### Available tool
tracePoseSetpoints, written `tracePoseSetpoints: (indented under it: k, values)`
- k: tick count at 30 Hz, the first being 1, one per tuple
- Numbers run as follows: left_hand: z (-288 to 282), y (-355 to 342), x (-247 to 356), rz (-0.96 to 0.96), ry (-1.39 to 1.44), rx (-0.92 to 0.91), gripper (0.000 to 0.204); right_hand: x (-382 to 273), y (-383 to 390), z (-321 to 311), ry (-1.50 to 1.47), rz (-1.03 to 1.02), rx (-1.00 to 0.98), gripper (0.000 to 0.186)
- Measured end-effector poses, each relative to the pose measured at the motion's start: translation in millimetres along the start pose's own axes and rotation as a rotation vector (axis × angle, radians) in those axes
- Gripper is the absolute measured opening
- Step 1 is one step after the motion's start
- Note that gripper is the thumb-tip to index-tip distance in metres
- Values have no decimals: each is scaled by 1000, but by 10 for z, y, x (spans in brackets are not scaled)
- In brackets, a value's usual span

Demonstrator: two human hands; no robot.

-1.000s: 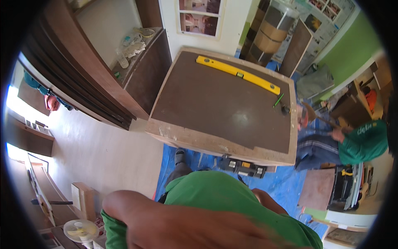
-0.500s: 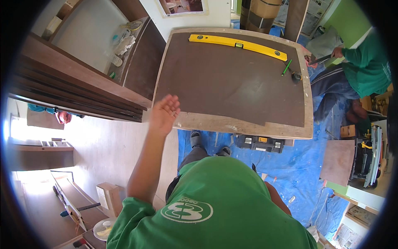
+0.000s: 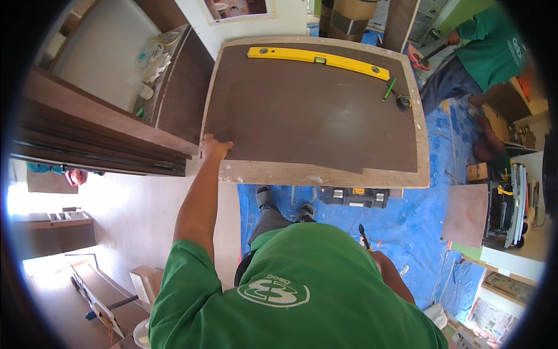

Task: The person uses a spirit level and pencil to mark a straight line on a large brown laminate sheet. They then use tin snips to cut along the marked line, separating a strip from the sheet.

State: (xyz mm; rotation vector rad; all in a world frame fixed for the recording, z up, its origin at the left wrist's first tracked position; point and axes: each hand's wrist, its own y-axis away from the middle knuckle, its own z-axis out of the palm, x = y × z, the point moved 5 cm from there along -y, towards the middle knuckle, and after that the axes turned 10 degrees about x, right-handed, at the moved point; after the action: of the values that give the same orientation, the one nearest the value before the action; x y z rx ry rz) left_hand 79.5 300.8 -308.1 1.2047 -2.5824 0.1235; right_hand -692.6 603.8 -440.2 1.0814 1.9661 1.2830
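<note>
A large dark brown sheet (image 3: 290,110) lies flat on a wooden board (image 3: 302,176) in front of me. My left hand (image 3: 215,147) grips the sheet's near left edge, its fingers over the side and its thumb on top. Low beside my green shirt, my right hand is mostly hidden. A slim dark tool with a yellowish part (image 3: 364,237) sticks up from it; its kind is unclear. Along the far side of the sheet rests a yellow spirit level (image 3: 318,60). A green pencil-like stick (image 3: 389,89) and a black tape measure (image 3: 403,103) lie near the right edge.
Brown cabinet panels (image 3: 104,122) stand close on the left. A black toolbox (image 3: 355,196) sits under the board's near edge, on blue floor sheeting (image 3: 418,215). At the far right, a person in green (image 3: 488,49) holds a long dark object.
My left hand has come down from above the board onto the sheet's left edge. The slim tool now shows more beside my right side. The other person has shifted.
</note>
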Motion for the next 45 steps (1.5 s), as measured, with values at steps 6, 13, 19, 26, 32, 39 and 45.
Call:
tracePoseSetpoints:
  k: [6,13,19,26,32,39,45]
  values:
    - [-118,-122,43,-27,-12,-223,96,-163,14,113,51,-71,-25,79]
    - [-279,489,-194,-446,1423,-658,44,-163,-93,233,404,-358,15,76]
    - [252,1491,30,-565,1827,-846,31,-396,398,236,4,-326,-17,61]
    - [517,1820,475,-731,1812,-660,39,-1299,1644,-3,-27,-467,-57,45]
    - [328,2109,937,-651,1815,-927,15,-2046,2075,366,-256,-495,-191,42]
    - [521,2115,1073,-658,1626,-968,10,-2718,2312,811,-357,-540,-232,39]
    - [641,2073,1024,-558,1381,-965,20,-2880,2218,1092,-329,-448,-147,40]
